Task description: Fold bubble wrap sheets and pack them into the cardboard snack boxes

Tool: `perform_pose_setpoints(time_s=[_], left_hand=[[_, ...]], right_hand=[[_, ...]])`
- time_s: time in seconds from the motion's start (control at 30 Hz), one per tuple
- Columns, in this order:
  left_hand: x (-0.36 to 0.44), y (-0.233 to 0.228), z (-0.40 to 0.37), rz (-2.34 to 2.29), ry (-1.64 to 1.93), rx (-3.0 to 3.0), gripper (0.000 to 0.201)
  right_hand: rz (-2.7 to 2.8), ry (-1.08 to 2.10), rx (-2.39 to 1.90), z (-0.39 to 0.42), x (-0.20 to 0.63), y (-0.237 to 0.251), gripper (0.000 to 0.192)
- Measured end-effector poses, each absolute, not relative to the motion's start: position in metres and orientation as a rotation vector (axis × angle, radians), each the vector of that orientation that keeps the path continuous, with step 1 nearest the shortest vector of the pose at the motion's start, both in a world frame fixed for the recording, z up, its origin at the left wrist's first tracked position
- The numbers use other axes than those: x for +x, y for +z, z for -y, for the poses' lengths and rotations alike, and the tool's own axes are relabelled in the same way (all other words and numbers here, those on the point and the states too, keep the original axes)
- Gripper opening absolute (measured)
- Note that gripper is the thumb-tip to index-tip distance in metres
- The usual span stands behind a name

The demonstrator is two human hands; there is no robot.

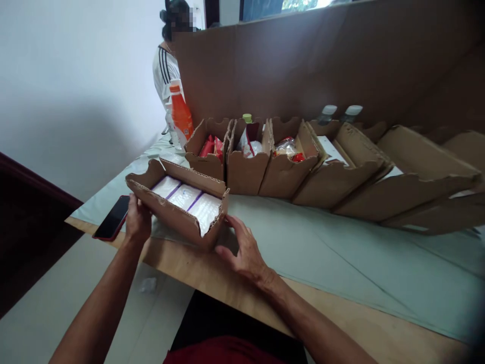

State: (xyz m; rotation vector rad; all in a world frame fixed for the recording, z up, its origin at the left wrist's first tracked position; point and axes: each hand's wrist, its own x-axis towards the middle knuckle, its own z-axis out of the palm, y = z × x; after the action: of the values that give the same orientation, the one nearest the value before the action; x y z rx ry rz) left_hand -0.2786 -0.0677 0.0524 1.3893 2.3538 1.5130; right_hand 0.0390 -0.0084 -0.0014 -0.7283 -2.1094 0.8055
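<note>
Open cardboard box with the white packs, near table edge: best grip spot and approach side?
Probably the two short end walls of the cardboard box, one hand from each end. It is long, open-topped and filled by three white packs, so the top offers little purchase. The left hand is on the left end; the right hand is at the right end.

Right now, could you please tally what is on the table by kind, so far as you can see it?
Open cardboard boxes: 7, one between the left hand and right hand
White packs in that box: 3
Orange bottle: 1
Phone: 1
Total: 12
</note>
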Motion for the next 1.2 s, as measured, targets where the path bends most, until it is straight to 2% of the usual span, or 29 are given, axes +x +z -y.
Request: perform_pose_setpoints(time_s=[0.07,0.13,0.23,0.37,0.53,0.7,0.8,1.0,1.1,1.2], left_hand=[[-0.270,0.038,0.072,-2.394,1.602,1.280,0.043],[-0.253,0.029,0.072,-2.388,1.697,1.175,0.042],[-0.220,0.023,0.057,-2.236,1.779,1.131,0.056],[-0.173,0.028,0.014,-1.743,1.791,1.152,0.076],[-0.146,0.037,-0.013,-1.469,1.586,1.367,0.058],[-0.179,0.023,0.012,-1.916,1.144,1.665,0.036],[-0.232,0.018,0.019,-2.234,1.060,1.618,0.024],[-0.333,0.029,-0.003,-2.759,0.817,1.380,0.028],[-0.348,0.032,-0.014,-2.836,0.665,1.352,0.017],[-0.342,0.039,-0.013,-2.860,0.579,1.388,0.021]], right_hand=[[2.099,0.820,-0.744,0.014,0.041,0.002,0.087],[2.071,0.815,-0.771,0.014,0.048,0.007,0.089],[1.988,0.787,-0.851,0.004,0.067,0.018,0.084],[1.855,0.753,-1.137,-0.025,0.101,0.035,0.070],[1.753,0.728,-1.437,-0.056,0.129,0.032,0.053],[1.905,0.689,-1.572,-0.060,0.136,0.009,0.049],[1.926,0.654,-1.601,-0.063,0.139,0.005,0.051],[1.919,0.659,-1.617,-0.069,0.144,0.004,0.050],[1.916,0.641,-1.614,-0.069,0.145,0.000,0.050],[1.923,0.647,-1.592,-0.073,0.147,-0.002,0.054]])
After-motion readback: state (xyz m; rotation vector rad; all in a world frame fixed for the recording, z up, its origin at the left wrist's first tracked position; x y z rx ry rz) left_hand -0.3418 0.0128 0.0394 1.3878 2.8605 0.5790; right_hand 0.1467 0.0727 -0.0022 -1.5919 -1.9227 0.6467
